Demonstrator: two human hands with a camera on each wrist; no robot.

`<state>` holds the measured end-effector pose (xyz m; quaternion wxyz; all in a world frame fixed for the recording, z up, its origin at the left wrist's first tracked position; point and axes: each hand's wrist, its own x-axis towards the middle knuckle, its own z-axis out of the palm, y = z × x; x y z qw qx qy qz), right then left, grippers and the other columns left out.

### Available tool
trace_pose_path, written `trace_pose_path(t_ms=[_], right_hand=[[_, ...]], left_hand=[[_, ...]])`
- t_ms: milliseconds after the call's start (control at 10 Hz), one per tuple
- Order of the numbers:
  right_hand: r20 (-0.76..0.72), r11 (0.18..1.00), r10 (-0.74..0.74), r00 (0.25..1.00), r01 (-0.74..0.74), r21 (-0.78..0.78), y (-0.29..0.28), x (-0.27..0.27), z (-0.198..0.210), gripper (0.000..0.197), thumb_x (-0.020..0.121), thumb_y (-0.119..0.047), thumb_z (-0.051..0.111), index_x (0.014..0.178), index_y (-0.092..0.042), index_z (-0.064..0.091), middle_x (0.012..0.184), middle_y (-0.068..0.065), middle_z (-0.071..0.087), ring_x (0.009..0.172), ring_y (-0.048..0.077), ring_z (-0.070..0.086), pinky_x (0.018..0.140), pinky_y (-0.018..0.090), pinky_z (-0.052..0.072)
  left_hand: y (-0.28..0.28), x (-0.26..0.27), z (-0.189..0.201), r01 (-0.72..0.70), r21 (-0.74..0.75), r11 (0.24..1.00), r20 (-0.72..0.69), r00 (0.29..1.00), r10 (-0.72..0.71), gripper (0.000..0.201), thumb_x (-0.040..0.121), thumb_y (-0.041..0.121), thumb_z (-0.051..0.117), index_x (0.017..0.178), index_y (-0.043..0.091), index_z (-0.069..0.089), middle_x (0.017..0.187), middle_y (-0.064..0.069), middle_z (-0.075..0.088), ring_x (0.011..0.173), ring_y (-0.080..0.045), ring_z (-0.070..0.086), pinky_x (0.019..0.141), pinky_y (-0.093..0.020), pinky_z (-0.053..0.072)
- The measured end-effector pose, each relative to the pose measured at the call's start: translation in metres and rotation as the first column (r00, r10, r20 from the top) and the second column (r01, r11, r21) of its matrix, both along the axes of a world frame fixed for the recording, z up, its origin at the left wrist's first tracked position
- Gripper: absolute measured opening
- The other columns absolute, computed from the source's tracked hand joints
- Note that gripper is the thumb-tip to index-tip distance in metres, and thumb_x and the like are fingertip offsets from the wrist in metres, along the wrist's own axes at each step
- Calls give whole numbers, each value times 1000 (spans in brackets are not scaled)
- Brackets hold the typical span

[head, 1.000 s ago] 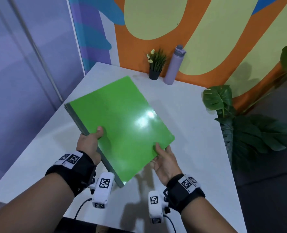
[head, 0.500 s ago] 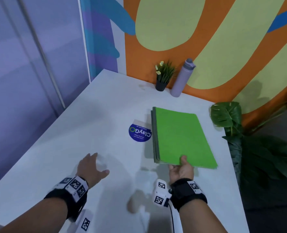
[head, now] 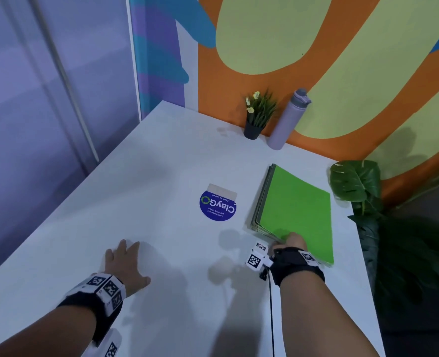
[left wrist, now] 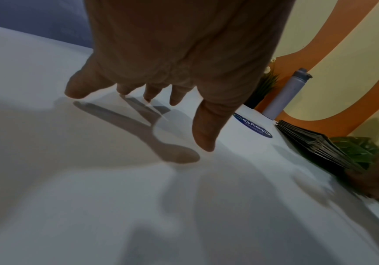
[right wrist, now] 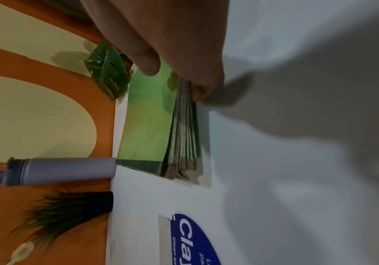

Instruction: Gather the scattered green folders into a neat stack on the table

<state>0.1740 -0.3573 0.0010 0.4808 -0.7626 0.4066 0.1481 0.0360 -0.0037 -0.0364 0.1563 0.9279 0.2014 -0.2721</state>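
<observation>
Now, the scene by parts:
Folders: a stack of green folders lies flat on the right side of the white tabletop, its edges roughly squared, one long side facing the sticker.
Right hand: the right hand is at the near edge of the stack; in the right wrist view its thumb lies on the top cover and a fingertip sits at the bottom of the pile, so the grip pinches the folders' edge.
Left hand: the left hand is well apart from the stack, palm down over the bare tabletop, fingers spread and straight, holding nothing.
Sticker: a round blue sticker is stuck on the tabletop just left of the stack.
Back edge: a small potted plant and a lilac bottle stand side by side against the orange wall.
Right of the tabletop: a large-leafed plant stands beside the tabletop's edge.
</observation>
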Motion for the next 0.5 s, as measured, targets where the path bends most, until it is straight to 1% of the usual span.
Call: trace_pose_path(t_ms=[100, 200, 300, 400, 500], right_hand=[[-72, 907, 280, 957, -288, -306, -4, -2, 5, 24, 91, -22, 58, 85, 1, 54, 82, 15, 60, 83, 31, 58, 79, 37, 52], [-94, 852, 367, 926, -375, -366, -5, 5, 8, 41, 98, -29, 44, 113, 6, 58, 96, 16, 59, 104, 32, 62, 81, 33, 48], [-127, 833, 365, 922, -384, -398, -7, 12, 18, 44, 101, -25, 38, 130, 6, 46, 128, 15, 57, 120, 29, 55, 96, 33, 46], [-112, 761, 414, 903, -411, -503, -8, 15, 29, 36, 100, -23, 41, 122, 3, 50, 124, 18, 60, 115, 32, 57, 93, 37, 46], [-107, 650, 528, 842, -482, -587, -6, 16, 36, 29, 96, -19, 47, 118, 0, 51, 118, 17, 61, 110, 29, 57, 87, 34, 47]], left_hand=[[-1, -2, 0, 22, 13, 1000, -19, 1000, -22, 103, 79, 53, 62, 154, 19, -1, 163, -11, -8, 148, -44, -2, 120, -44, 15], [-1, -4, 0, 17, -1, 1000, -31, 999, -17, 103, 79, 52, 62, 154, 20, -2, 163, -10, -12, 148, -43, -5, 120, -45, 16], [-1, -4, 0, 14, -9, 1000, -41, 999, -14, 103, 79, 53, 61, 154, 21, -2, 163, -10, -14, 148, -43, -7, 119, -48, 19], [-2, -5, -2, 4, -9, 1000, -34, 999, -4, 104, 77, 54, 62, 154, 23, -2, 162, -9, -15, 148, -43, -7, 118, -52, 21], [-4, -3, 3, 6, 21, 1000, -45, 999, -5, 103, 78, 55, 61, 154, 22, -2, 163, -11, -14, 147, -44, -6, 120, -47, 16]])
